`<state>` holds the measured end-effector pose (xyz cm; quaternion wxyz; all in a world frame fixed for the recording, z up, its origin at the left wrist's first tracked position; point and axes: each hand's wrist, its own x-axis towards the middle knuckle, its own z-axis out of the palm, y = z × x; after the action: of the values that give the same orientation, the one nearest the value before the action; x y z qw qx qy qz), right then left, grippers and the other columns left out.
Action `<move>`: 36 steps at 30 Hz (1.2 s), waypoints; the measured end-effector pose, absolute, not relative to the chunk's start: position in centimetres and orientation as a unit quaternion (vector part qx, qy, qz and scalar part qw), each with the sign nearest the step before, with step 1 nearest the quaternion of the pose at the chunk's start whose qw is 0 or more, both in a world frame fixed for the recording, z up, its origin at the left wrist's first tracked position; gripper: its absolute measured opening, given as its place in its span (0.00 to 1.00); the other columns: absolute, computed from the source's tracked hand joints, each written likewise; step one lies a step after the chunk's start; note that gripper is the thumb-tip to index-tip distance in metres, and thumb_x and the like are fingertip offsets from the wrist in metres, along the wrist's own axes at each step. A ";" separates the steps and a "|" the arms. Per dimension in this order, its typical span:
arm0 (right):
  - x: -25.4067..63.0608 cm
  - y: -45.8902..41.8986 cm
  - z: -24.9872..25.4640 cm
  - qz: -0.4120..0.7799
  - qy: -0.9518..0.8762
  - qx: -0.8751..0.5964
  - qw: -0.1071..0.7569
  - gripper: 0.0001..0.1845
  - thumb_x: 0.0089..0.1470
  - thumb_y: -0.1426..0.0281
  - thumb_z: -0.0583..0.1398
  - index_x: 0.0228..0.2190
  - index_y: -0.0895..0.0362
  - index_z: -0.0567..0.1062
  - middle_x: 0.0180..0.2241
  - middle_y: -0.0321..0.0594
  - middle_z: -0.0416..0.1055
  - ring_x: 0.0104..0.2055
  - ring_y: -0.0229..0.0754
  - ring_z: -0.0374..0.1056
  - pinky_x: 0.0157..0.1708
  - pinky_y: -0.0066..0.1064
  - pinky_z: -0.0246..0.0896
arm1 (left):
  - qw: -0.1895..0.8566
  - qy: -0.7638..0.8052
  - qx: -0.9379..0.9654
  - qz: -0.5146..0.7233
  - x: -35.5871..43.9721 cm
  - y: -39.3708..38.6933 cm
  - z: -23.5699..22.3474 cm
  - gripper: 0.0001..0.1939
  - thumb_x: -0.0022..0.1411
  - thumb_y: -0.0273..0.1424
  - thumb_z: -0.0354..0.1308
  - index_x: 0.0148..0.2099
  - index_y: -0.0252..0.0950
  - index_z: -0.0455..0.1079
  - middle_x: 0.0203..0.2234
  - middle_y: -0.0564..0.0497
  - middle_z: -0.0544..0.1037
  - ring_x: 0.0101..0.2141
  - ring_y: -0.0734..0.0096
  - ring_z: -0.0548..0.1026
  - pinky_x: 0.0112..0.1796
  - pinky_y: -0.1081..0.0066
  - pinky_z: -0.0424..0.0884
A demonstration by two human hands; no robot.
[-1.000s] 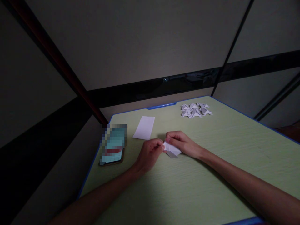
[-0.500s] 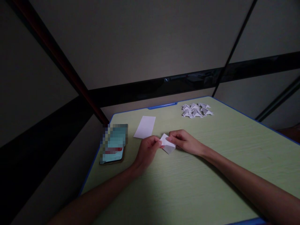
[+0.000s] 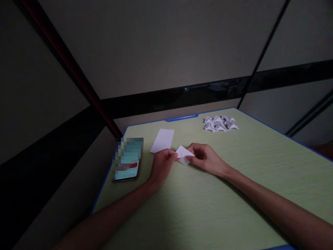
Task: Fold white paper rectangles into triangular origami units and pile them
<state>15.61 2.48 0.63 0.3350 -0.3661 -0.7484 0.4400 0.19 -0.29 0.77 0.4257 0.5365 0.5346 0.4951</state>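
Between my hands is a small piece of folded white paper (image 3: 184, 153), its upper part showing a triangular point with a lower flap beneath it. My left hand (image 3: 162, 166) pinches its left corner between thumb and fingers. On the right side, my right hand (image 3: 204, 157) grips the other corner, thumb below and fingers curled behind. A flat white paper sheet (image 3: 163, 139) lies just beyond my left hand.
Several folded white paper figures (image 3: 220, 124) sit in rows at the table's far right. A phone (image 3: 128, 161) with a lit, partly blurred screen lies at the left. The pale green table (image 3: 234, 215) has a blue edge; dark panels stand behind it.
The folded paper has turned so that its triangular point faces up and away. My right thumb has shifted from the paper's top face to its lower right edge. The view has shifted slightly.
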 end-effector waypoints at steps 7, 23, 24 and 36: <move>15.5 3.0 0.4 0.493 -0.704 -0.354 0.370 0.07 0.45 0.69 0.55 0.26 0.62 0.66 0.18 0.32 0.59 0.18 0.29 0.52 0.16 0.22 0.46 | 0.508 0.478 0.466 0.544 0.3 0.0 0.0 0.09 0.45 0.32 0.55 0.20 0.30 0.68 0.17 0.53 0.70 0.22 0.75 0.68 0.25 0.74 0.67; 14.9 2.4 0.3 0.590 -0.665 -0.289 0.355 0.14 0.42 0.63 0.58 0.24 0.61 0.63 0.16 0.29 0.57 0.15 0.27 0.51 0.14 0.21 0.45 | 0.497 0.484 0.528 0.490 0.3 -0.2 0.0 0.08 0.38 0.27 0.61 0.21 0.32 0.63 0.16 0.56 0.70 0.18 0.79 0.67 0.18 0.80 0.60; 14.9 2.4 0.3 0.595 -0.658 -0.282 0.366 0.13 0.42 0.64 0.59 0.25 0.60 0.62 0.17 0.29 0.58 0.16 0.27 0.52 0.15 0.21 0.46 | 0.487 0.487 0.532 0.494 0.3 -0.2 -0.1 0.08 0.38 0.27 0.61 0.21 0.32 0.63 0.16 0.55 0.70 0.19 0.79 0.67 0.18 0.80 0.60; 14.7 2.2 0.6 0.549 -0.660 -0.355 0.370 0.10 0.43 0.67 0.57 0.20 0.62 0.65 0.16 0.32 0.60 0.18 0.30 0.54 0.19 0.24 0.48 | 0.456 0.476 0.522 0.542 0.3 -0.1 0.2 0.13 0.39 0.25 0.59 0.30 0.33 0.61 0.21 0.55 0.69 0.23 0.76 0.68 0.24 0.77 0.62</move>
<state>14.73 2.19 0.63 0.3699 -0.3552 -0.6596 0.5495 0.29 -0.07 0.25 0.4556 0.5219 0.4758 0.5419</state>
